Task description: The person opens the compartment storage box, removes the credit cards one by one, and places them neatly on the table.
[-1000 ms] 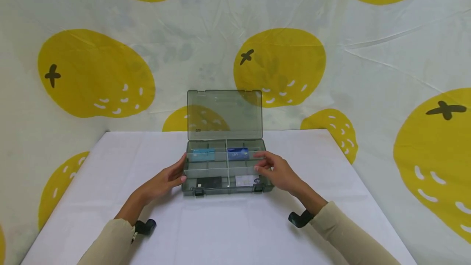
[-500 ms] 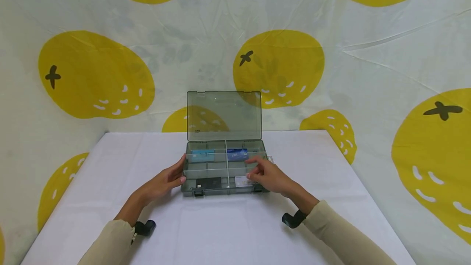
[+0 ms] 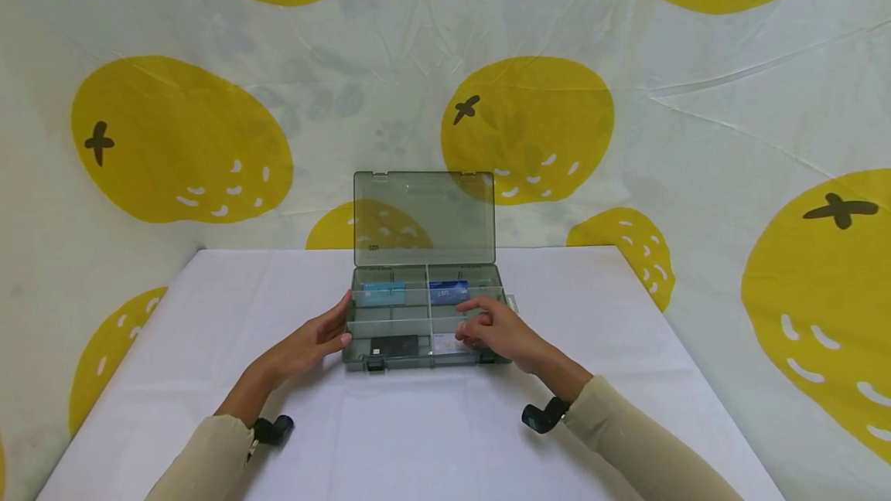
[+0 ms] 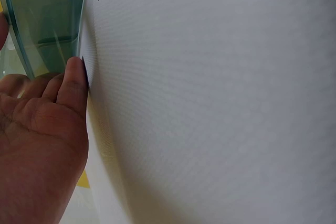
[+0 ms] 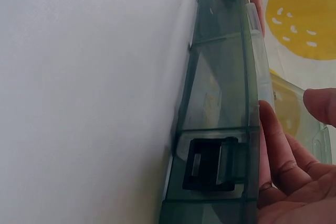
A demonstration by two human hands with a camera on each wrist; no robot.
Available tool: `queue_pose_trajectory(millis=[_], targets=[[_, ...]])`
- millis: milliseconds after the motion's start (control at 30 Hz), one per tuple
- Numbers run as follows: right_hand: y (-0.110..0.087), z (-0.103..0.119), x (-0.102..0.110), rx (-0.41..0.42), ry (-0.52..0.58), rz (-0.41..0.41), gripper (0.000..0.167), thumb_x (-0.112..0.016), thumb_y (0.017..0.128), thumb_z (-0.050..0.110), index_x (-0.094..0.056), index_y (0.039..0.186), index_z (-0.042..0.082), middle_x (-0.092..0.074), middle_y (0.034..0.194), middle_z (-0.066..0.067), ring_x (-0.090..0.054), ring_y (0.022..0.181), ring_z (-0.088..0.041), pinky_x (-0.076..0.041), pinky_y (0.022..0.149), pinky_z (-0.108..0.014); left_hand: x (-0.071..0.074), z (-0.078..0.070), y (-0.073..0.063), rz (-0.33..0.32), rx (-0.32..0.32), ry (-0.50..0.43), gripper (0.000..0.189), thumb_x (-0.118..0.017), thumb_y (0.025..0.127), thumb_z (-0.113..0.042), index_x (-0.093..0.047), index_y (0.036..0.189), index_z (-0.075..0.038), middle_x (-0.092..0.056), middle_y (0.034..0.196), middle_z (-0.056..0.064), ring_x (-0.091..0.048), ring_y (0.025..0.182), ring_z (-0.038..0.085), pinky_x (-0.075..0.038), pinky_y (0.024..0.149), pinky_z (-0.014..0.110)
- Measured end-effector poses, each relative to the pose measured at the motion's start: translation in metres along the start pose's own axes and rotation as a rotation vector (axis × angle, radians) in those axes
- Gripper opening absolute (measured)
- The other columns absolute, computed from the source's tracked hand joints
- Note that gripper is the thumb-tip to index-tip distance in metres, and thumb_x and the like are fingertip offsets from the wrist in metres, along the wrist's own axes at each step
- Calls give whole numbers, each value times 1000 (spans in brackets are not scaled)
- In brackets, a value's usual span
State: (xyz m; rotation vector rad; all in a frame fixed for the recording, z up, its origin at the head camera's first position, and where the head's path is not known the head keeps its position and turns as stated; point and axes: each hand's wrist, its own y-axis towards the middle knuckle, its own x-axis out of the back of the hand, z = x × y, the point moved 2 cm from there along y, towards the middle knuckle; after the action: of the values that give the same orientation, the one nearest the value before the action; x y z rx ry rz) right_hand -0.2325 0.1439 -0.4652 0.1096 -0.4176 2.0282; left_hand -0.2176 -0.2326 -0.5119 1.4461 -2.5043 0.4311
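Note:
A smoky clear plastic divided box [image 3: 390,363] lies on the table, its lid [image 3: 425,219] raised at the back. My left hand [image 3: 313,346] rests against the box's left side, thumb near the front corner. My right hand [image 3: 511,335] reaches over the right rim, its fingers down in the front right compartment at a white card [image 3: 447,342]; the fingers partly hide that card. A black card [image 3: 394,346] lies in the front left compartment. At the back are a light blue card [image 3: 384,294] on the left and a dark blue card [image 3: 448,292] on the right. The middle row shows no card.
Black latches [image 5: 210,164] sit on the box's front wall. The table has a white cloth [image 3: 418,439]. Behind it hangs a white curtain [image 3: 390,114] printed with yellow fruit. A small clear tab [image 3: 513,303] shows beyond the box's right side.
My right hand has moved left and into the front right compartment. The white card there has slid left toward the divider. My left hand has stayed in place.

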Motion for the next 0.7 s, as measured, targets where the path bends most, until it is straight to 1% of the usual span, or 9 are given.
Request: queue_pose_trajectory(millis=[133, 233, 367, 467, 567, 633, 700], targets=[[0, 3, -3, -17, -4, -9, 45, -64, 107, 17, -53, 149, 2, -77, 118, -24, -74, 112, -39, -61, 102, -48, 0, 0, 0, 0, 0, 2, 87, -60, 110, -25, 2, 172, -23, 5, 181, 1, -6, 167, 38, -16, 130, 54], [0, 4, -4, -30, 27, -19, 42, -64, 107, 15, -56, 147, 4, -76, 119, -25, -74, 112, -41, -59, 104, -51, 1, 0, 0, 2, -2, 3, 87, -60, 110, -25, 2, 172, -22, 5, 181, 2, -7, 167, 38, -16, 130, 55], [-2, 5, -4, -33, 70, -52, 37, -64, 106, 12, -59, 143, 6, -75, 118, -29, -73, 111, -43, -59, 103, -53, 1, 1, 0, 5, -2, 3, 87, -60, 110, -24, 2, 172, -21, 5, 181, 3, -8, 167, 38, -16, 130, 55], [-5, 5, -2, -33, 78, -94, 35, -64, 105, 11, -62, 140, 7, -75, 117, -28, -73, 114, -43, -60, 102, -51, 1, 0, 0, 8, 0, 7, 87, -59, 111, -25, 2, 172, -21, 5, 181, 2, -7, 167, 38, -16, 130, 54], [-6, 5, 1, -23, 75, -138, 36, -64, 105, 9, -63, 140, 6, -76, 114, -24, -72, 118, -41, -62, 101, -47, 1, -1, 0, 5, 4, 12, 87, -60, 111, -25, 2, 172, -21, 5, 181, 1, -6, 167, 37, -15, 130, 53], [-7, 5, 2, -16, 86, -162, 35, -63, 104, 6, -64, 140, 5, -76, 112, -22, -72, 117, -40, -62, 100, -45, 1, -2, -1, 2, 12, 14, 88, -60, 110, -24, 2, 172, -21, 5, 181, 1, -6, 167, 36, -16, 130, 52], [-8, 5, 4, -10, 99, -195, 34, -64, 103, 5, -66, 137, 4, -75, 110, -21, -73, 112, -38, -64, 97, -43, 1, -3, -1, 3, 6, 24, 88, -60, 110, -24, 3, 172, -20, 7, 181, 3, -6, 167, 38, -15, 130, 54]])
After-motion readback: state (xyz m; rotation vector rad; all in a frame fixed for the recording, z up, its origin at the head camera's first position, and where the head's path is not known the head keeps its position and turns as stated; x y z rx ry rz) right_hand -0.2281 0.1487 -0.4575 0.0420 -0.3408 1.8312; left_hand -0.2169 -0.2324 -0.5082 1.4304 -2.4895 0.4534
